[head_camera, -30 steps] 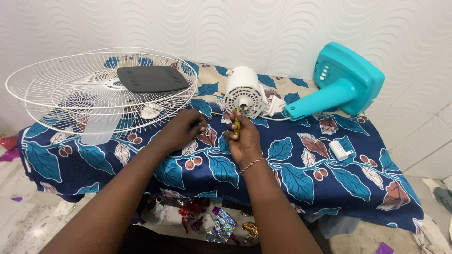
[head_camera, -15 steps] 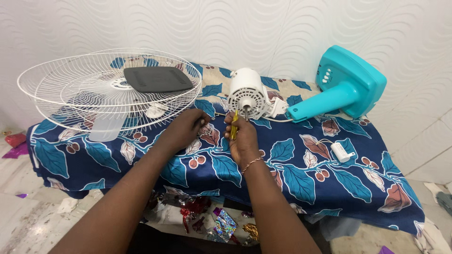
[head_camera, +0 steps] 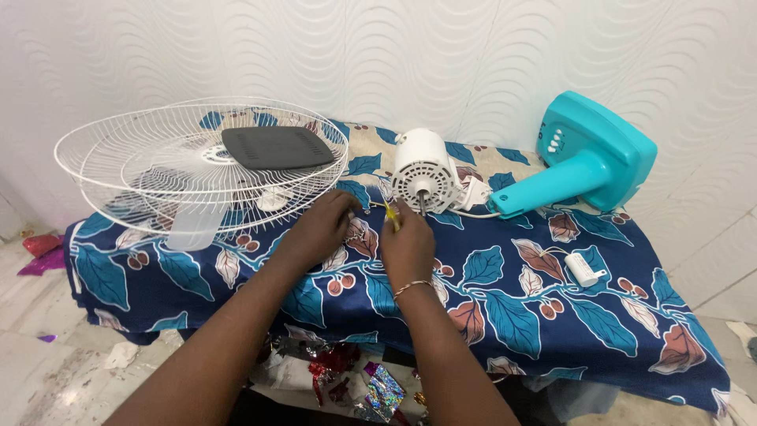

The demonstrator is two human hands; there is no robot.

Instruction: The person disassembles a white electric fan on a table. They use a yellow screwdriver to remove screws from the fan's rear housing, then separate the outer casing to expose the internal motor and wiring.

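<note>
The right hand (head_camera: 408, 246) has its grip closed on a yellow screwdriver (head_camera: 391, 215), just in front of the white fan motor (head_camera: 423, 170) on the cloth-covered tabletop (head_camera: 505, 292). The left hand (head_camera: 319, 229) rests beside it near the fan guard (head_camera: 158, 170); I cannot tell how its grip stands.

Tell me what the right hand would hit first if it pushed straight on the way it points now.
Most likely the white fan motor. The right hand, gripping a yellow-handled tool, points up the table toward the motor's front face and shaft, with only patterned cloth between. Depth is hard to judge.
</note>
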